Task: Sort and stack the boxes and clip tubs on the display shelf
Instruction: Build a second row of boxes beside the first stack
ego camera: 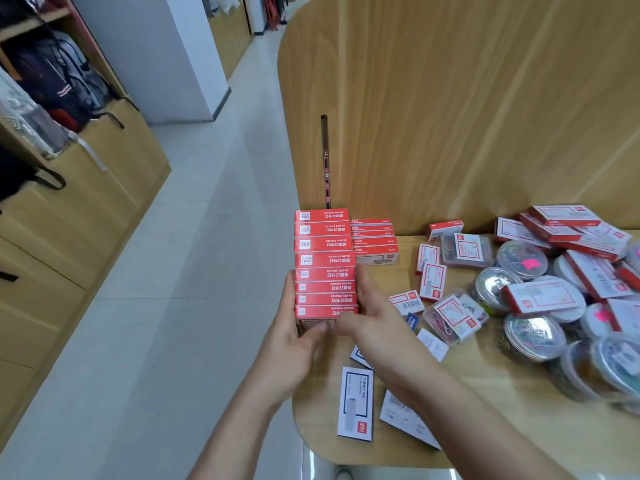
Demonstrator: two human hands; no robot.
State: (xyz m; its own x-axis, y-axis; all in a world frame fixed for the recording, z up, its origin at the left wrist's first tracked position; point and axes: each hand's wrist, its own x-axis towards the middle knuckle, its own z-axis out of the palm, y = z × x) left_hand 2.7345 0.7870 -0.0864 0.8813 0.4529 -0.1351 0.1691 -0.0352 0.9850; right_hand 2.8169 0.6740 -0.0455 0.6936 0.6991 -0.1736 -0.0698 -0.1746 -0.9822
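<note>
A row of several red staple boxes [323,261] stands at the left edge of the wooden shelf [485,393]. My left hand [294,344] grips the near end of the row from the left, thumb on the front box. My right hand [367,313] grips the same end from the right, fingers along the boxes' side. A second, shorter stack of red boxes [374,240] sits just behind and to the right. Loose red-and-white boxes [568,230] and round clear clip tubs [533,337] lie heaped on the right.
A tall wooden back panel [467,116] rises behind the shelf. White flat boxes [356,403] lie near the front edge. Small rectangular clip cases [457,317] sit mid-shelf. An aisle with tiled floor [173,306] runs left, lined by wooden cabinets holding backpacks [59,81].
</note>
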